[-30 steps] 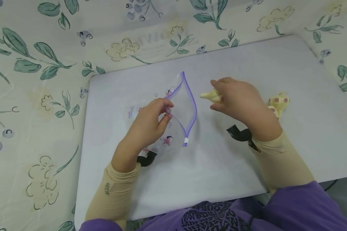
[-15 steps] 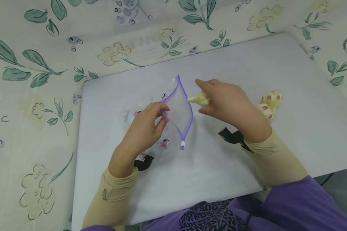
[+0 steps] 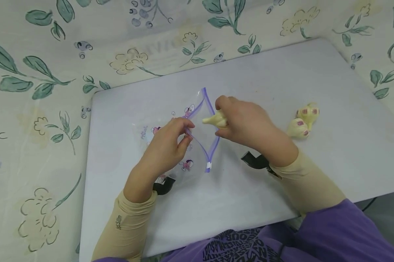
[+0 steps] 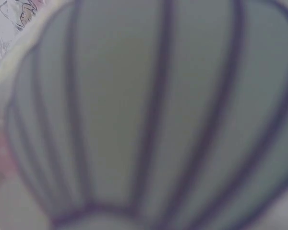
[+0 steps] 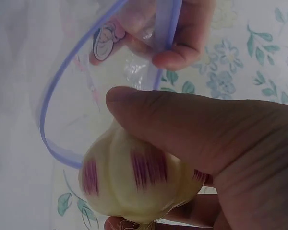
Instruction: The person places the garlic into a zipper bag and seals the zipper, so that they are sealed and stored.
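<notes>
Gripping garlic, my right hand has moved toward the table's left edge; left hand pinches the bag, lettering illegible.

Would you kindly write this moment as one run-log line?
left hand: pinches zip bag by rim; right hand: grips garlic bulb at bag's open mouth; table: two other bulbs

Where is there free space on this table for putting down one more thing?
The white table is bare right of the two loose garlic bulbs, and between the beige sleeves at its near edge. Crowded: around the open bag, with left hand, right hand and held garlic bulb.
</notes>
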`<state>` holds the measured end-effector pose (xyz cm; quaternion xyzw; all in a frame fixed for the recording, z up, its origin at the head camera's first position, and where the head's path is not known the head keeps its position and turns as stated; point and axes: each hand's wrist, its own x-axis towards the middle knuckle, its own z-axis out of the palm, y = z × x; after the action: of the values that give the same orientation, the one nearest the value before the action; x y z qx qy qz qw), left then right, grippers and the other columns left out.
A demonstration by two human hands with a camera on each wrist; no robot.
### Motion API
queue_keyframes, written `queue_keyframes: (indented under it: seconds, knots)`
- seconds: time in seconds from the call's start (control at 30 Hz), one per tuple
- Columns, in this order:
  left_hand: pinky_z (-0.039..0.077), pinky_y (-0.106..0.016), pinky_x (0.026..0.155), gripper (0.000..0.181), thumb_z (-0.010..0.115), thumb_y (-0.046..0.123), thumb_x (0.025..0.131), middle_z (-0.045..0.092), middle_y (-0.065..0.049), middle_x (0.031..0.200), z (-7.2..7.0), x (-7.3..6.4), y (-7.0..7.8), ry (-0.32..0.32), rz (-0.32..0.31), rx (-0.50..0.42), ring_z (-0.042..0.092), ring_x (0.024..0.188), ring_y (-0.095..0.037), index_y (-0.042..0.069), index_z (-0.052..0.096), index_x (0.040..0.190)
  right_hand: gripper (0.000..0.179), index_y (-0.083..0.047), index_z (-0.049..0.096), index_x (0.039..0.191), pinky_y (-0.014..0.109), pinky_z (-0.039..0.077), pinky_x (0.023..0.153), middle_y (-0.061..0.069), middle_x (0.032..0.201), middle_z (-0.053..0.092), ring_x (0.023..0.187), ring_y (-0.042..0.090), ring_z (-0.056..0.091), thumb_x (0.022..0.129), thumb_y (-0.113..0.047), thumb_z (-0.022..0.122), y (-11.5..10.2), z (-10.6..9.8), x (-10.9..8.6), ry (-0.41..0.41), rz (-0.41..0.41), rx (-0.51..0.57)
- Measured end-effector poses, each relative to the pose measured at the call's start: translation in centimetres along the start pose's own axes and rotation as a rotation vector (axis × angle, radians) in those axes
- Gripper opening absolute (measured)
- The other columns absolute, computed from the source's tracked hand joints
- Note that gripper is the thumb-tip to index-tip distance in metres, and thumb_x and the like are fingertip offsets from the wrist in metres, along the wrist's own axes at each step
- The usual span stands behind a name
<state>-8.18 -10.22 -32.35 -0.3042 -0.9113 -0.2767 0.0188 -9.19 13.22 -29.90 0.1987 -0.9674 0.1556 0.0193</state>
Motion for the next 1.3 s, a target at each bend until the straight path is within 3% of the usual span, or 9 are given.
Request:
queue_keyframes:
  seconds: [0.27, 0.57, 0.7, 0.83, 0.9, 1.0, 1.17, 1.3]
  knots:
    - [0.052, -0.035, 0.085, 0.026, 0.060, 0.008, 0.090, 0.058, -0.003, 0.104, 0.0, 0.5, 0.1, -0.007, 0.030, -0.003, 0.060, 0.098, -0.020, 0.009, 0.052, 0.115, 0.083, -0.018, 0.040, 0.138, 0.033, 0.051, 0.063, 0.003, 0.111, 0.059, 0.078, 0.015, 0.057, 0.070, -0.043, 0.081, -0.4, 0.4, -0.3, -0.003, -0.022, 0.026]
    - [0.052, -0.037, 0.088, 0.026, 0.061, 0.008, 0.090, 0.059, -0.006, 0.109, -0.1, 1.4, 0.3, -0.024, 0.084, -0.021, 0.061, 0.101, -0.021, 0.008, 0.053, 0.114, 0.086, -0.017, 0.038, 0.143, 0.040, 0.054, 0.087, 0.006, 0.138, 0.052, 0.115, 0.020, 0.059, 0.074, -0.053, 0.073, 0.1, 0.0, -1.2, 0.030, -0.058, 0.040]
    - [0.052, -0.038, 0.090, 0.027, 0.062, 0.007, 0.089, 0.059, -0.006, 0.113, 0.1, 1.7, 0.3, -0.040, 0.078, -0.036, 0.062, 0.104, -0.022, 0.008, 0.053, 0.114, 0.078, -0.016, 0.043, 0.141, 0.036, 0.055, 0.081, 0.004, 0.136, 0.054, 0.104, 0.017, 0.063, 0.077, -0.053, 0.071, 0.7, -0.8, -1.9, 0.075, -0.045, 0.038]
    - [0.051, -0.038, 0.091, 0.026, 0.061, 0.007, 0.089, 0.059, -0.007, 0.114, 0.4, 2.1, 0.4, -0.033, 0.113, -0.053, 0.062, 0.105, -0.022, 0.007, 0.053, 0.115, 0.069, -0.017, 0.049, 0.137, 0.034, 0.054, 0.071, 0.004, 0.127, 0.061, 0.090, 0.016, 0.066, 0.081, -0.051, 0.068, 2.0, -2.2, -2.9, 0.155, 0.020, 0.019]
    - [0.051, -0.037, 0.090, 0.026, 0.060, 0.007, 0.090, 0.059, -0.006, 0.114, 0.3, 2.1, 0.4, -0.035, 0.115, -0.059, 0.061, 0.105, -0.022, 0.006, 0.054, 0.115, 0.065, -0.017, 0.051, 0.136, 0.036, 0.053, 0.073, 0.004, 0.126, 0.062, 0.090, 0.017, 0.066, 0.082, -0.050, 0.067, 2.8, -2.8, -3.2, 0.162, 0.061, 0.009]
    - [0.050, -0.039, 0.090, 0.026, 0.060, 0.006, 0.090, 0.060, -0.006, 0.112, -0.3, 1.6, 0.2, -0.032, 0.090, -0.056, 0.062, 0.105, -0.023, 0.006, 0.054, 0.114, 0.065, -0.018, 0.048, 0.138, 0.040, 0.051, 0.082, 0.004, 0.130, 0.059, 0.097, 0.019, 0.065, 0.085, -0.053, 0.062, 3.7, -3.6, -3.1, 0.077, 0.126, 0.000]
    - [0.049, -0.043, 0.089, 0.024, 0.060, 0.003, 0.088, 0.061, -0.008, 0.108, -2.2, 0.1, -0.8, 0.018, 0.024, -0.019, 0.064, 0.105, -0.027, 0.004, 0.055, 0.112, 0.074, -0.019, 0.038, 0.145, 0.046, 0.038, 0.106, 0.003, 0.142, 0.048, 0.129, 0.025, 0.048, 0.085, -0.058, 0.057, 4.9, -4.2, -0.8, -0.189, 0.219, 0.011]
    - [0.048, -0.044, 0.086, 0.024, 0.059, 0.004, 0.088, 0.061, -0.009, 0.108, -3.3, -1.0, -1.3, 0.038, -0.019, 0.005, 0.064, 0.105, -0.029, 0.004, 0.055, 0.112, 0.078, -0.018, 0.034, 0.146, 0.045, 0.033, 0.111, 0.003, 0.144, 0.046, 0.135, 0.025, 0.040, 0.085, -0.059, 0.057, 6.0, -4.2, 1.1, -0.250, 0.292, 0.028]
